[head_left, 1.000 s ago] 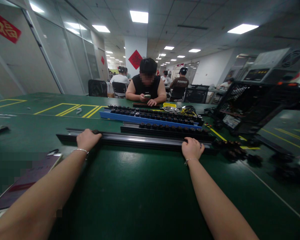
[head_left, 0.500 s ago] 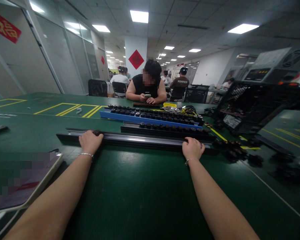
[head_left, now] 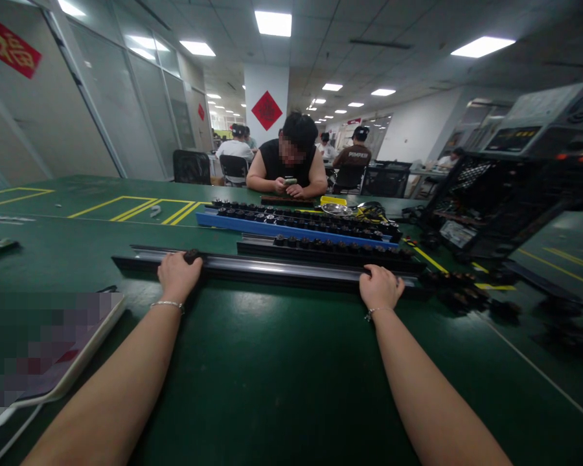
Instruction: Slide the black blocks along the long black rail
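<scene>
"Item one?"
"Long black rail (head_left: 276,268), pale inner channel, lying on the green tabletop (head_left: 272,375) beneath both hands and extending past each."
"Holders?"
"Right hand (head_left: 381,287): curled over the rail near its right end, gripping it. Left hand (head_left: 179,273): bent over the rail toward the opposite end, a small dark part (head_left: 192,256) at its thumb; whether it pinches that part or the rail, I cannot tell."
"Handling?"
"Judged stiff, fairly light for its length, probably slick along the channel. Best taken by the outer walls, one hand toward each end."
"Adjacent stock?"
"Beyond the hands: a shorter black rail (head_left: 330,254) bearing a row of dark pieces, then a blue rail (head_left: 252,224). Right of the right hand: loose black parts (head_left: 466,298), heaped."
</scene>
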A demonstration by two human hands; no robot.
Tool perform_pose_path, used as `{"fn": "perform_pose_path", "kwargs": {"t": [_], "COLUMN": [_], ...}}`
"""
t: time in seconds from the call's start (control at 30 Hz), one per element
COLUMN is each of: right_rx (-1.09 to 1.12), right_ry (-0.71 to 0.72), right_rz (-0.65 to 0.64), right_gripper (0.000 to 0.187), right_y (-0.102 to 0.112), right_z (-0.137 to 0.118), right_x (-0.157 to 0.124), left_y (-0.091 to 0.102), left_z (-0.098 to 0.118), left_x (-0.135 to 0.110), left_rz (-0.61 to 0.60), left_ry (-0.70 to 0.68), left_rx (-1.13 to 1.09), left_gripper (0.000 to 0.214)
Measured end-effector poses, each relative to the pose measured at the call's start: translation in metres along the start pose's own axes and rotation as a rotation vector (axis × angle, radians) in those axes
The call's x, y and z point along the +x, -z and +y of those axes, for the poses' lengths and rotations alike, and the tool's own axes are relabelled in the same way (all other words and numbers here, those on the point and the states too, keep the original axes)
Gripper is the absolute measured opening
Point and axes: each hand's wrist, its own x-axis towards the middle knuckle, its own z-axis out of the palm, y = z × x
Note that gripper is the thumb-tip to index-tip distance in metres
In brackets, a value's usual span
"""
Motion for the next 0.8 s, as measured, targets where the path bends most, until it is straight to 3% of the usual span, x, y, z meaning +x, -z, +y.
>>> {"fn": "perform_pose_path", "kwargs": {"t": [0.8], "right_rx": [-0.018], "right_ry": [-0.027], "right_rz": [-0.029], "right_gripper": [0.038], "right_y": [0.0023], "right_z": [-0.0036], "right_x": [0.0006], "left_y": [-0.0006], "left_z": [-0.0009], "left_x": [-0.0009], "left_rz": [-0.028], "left_ry": [0.030], "left_rx": [-0.031], "left_gripper": [0.044]}}
